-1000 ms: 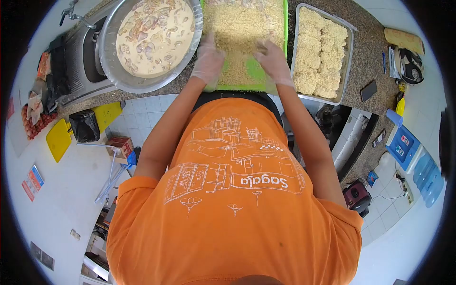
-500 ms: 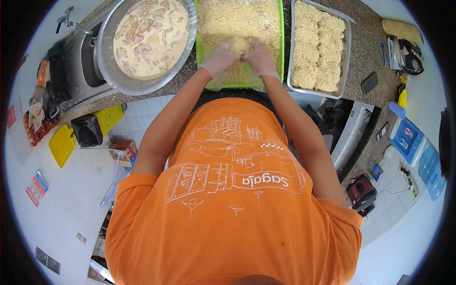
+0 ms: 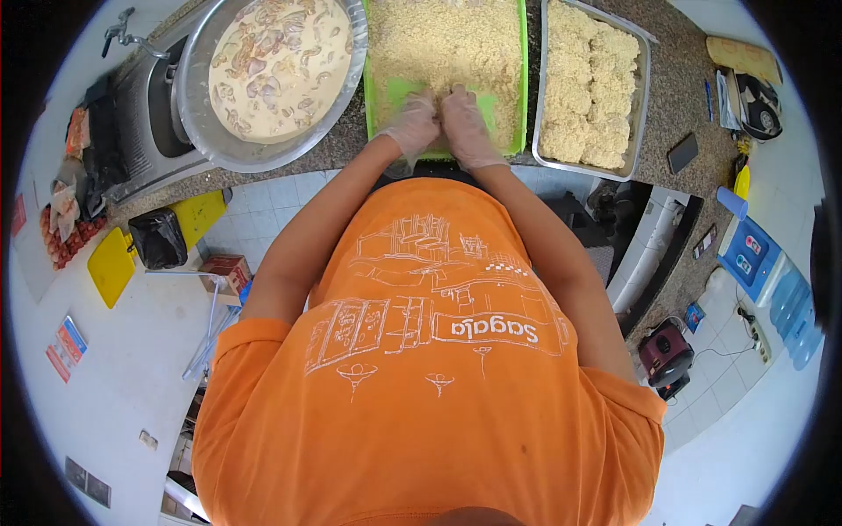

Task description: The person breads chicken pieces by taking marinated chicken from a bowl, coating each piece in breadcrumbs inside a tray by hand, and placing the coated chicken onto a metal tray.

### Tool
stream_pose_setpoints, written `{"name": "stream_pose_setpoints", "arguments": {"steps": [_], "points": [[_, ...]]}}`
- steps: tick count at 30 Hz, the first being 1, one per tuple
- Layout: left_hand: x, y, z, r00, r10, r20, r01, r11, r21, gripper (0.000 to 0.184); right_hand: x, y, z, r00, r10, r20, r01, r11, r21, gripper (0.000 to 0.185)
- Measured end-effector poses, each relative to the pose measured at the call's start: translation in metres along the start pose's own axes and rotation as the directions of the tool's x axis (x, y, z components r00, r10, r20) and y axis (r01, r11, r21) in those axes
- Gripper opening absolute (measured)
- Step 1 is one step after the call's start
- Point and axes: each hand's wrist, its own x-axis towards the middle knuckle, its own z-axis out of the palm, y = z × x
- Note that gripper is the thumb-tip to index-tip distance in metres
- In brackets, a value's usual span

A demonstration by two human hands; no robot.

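Note:
Both of my hands wear clear plastic gloves and are side by side low in a green tray (image 3: 524, 79) of pale crumbs (image 3: 443, 39). My left hand (image 3: 414, 123) has its fingers curled down at the crumbs. Close beside it, my right hand (image 3: 467, 127) is curled the same way. Whether either holds anything is hidden. Patches of bare green tray bottom show beside the hands. To the left is a metal basin (image 3: 195, 114) of pieces in creamy liquid (image 3: 281, 74). On the right, a metal tray (image 3: 645, 110) holds several crumb-coated pieces (image 3: 583, 88).
A sink (image 3: 162, 101) with a tap (image 3: 132, 37) lies left of the basin. A phone (image 3: 682, 153) rests on the speckled counter (image 3: 671, 79) at the right. Below the counter's left part hangs a black bag (image 3: 158, 235).
The hands were raised together over the tray with a heap of crumbs between them; now they are down on the tray, the heap gone from between them and green bottom exposed.

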Motion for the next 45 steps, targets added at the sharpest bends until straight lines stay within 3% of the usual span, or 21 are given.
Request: {"name": "stream_pose_setpoints", "arguments": {"steps": [2,4,5,7,8,10,12,16,18,20,22,23,25,26,28,29,31,35,38,40,45], "points": [[0.001,0.016,-0.024,0.990,-0.091,0.110,0.111,0.974,-0.195,0.057,0.013,0.003,0.002,0.996,0.080,0.037,-0.086,0.973,0.215,0.031],[0.003,0.011,-0.039,0.990,0.052,-0.131,-0.099,0.919,-0.381,0.057,0.029,0.013,-0.023,0.952,0.284,0.113,-0.296,0.766,0.571,0.053],[0.007,0.009,-0.044,0.961,0.103,-0.257,-0.213,0.867,-0.450,0.057,0.037,0.013,-0.044,0.946,0.302,0.121,-0.317,0.772,0.551,0.055],[0.025,0.008,-0.054,0.800,0.262,-0.540,-0.221,0.965,0.141,0.055,0.052,0.006,-0.091,0.933,0.334,0.136,-0.355,0.784,0.509,0.057],[0.035,0.006,-0.059,0.689,0.389,-0.612,-0.129,0.897,0.424,0.054,0.060,0.004,-0.102,0.963,0.264,0.062,-0.269,0.899,0.347,0.057],[0.057,0.009,-0.069,0.865,0.238,-0.441,0.059,0.826,0.561,0.053,0.070,0.003,-0.112,0.996,0.085,-0.041,-0.086,0.996,-0.027,0.057],[0.062,0.011,-0.070,0.949,0.125,-0.289,0.098,0.754,0.649,0.055,0.069,0.014,-0.085,0.998,-0.048,-0.046,0.042,0.990,-0.132,0.060],[0.045,-0.005,-0.048,0.995,0.100,-0.009,-0.065,0.710,0.701,0.060,0.039,0.034,-0.057,0.939,-0.296,0.178,0.333,0.911,-0.242,0.064],[0.019,-0.016,-0.027,0.966,0.251,-0.059,-0.132,0.680,0.721,0.065,0.014,0.023,-0.078,0.944,-0.308,0.116,0.328,0.901,-0.285,0.063],[0.000,-0.028,-0.010,0.800,0.532,-0.277,-0.158,0.632,0.759,0.070,-0.001,0.018,-0.079,0.957,-0.285,0.061,0.291,0.920,-0.263,0.064],[0.007,-0.029,-0.008,0.823,0.513,-0.244,-0.180,0.643,0.744,0.073,-0.017,0.012,-0.064,0.976,-0.216,0.022,0.216,0.962,-0.166,0.065],[0.001,-0.026,-0.006,0.839,0.496,-0.224,-0.192,0.654,0.732,0.075,-0.018,0.010,-0.065,0.968,-0.187,0.167,0.210,0.969,-0.128,0.066],[-0.001,0.015,-0.046,0.994,0.108,0.021,-0.103,0.845,0.525,0.071,0.006,0.012,-0.073,0.901,-0.137,0.412,0.186,0.979,-0.079,0.067],[-0.007,0.035,-0.063,0.979,-0.079,0.187,-0.007,0.908,0.420,0.069,0.001,0.013,-0.069,0.939,-0.189,0.287,0.226,0.969,-0.101,0.061],[0.023,-0.033,-0.015,0.969,0.243,-0.055,-0.163,0.788,0.594,0.067,-0.003,0.020,-0.053,0.954,-0.299,0.014,0.297,0.941,-0.165,0.051],[0.029,-0.057,0.006,0.904,0.403,-0.141,-0.208,0.704,0.679,0.066,-0.003,0.020,-0.056,0.934,-0.279,0.222,0.313,0.940,-0.137,0.046],[0.027,-0.033,-0.025,0.963,0.270,0.018,-0.219,0.740,0.636,0.059,0.018,0.022,-0.071,0.784,-0.216,0.581,0.328,0.940,-0.093,0.036],[-0.014,0.025,-0.070,0.987,0.151,0.052,-0.151,0.768,0.622,0.039,0.033,0.027,-0.096,0.839,-0.294,0.459,0.372,0.924,-0.088,0.022],[0.002,-0.024,-0.039,0.805,0.559,-0.199,-0.316,0.688,0.653,0.022,0.017,0.043,-0.067,0.853,-0.478,0.208,0.516,0.833,-0.202,0.018],[0.013,-0.023,-0.035,0.838,0.529,-0.138,-0.311,0.669,0.675,0.018,0.023,0.045,-0.067,0.779,-0.622,0.083,0.616,0.734,-0.284,0.016],[0.025,-0.016,-0.051,0.849,0.524,-0.066,-0.324,0.616,0.718,0.014,0.040,0.045,-0.068,0.870,-0.486,0.088,0.492,0.868,-0.065,0.015]]}}
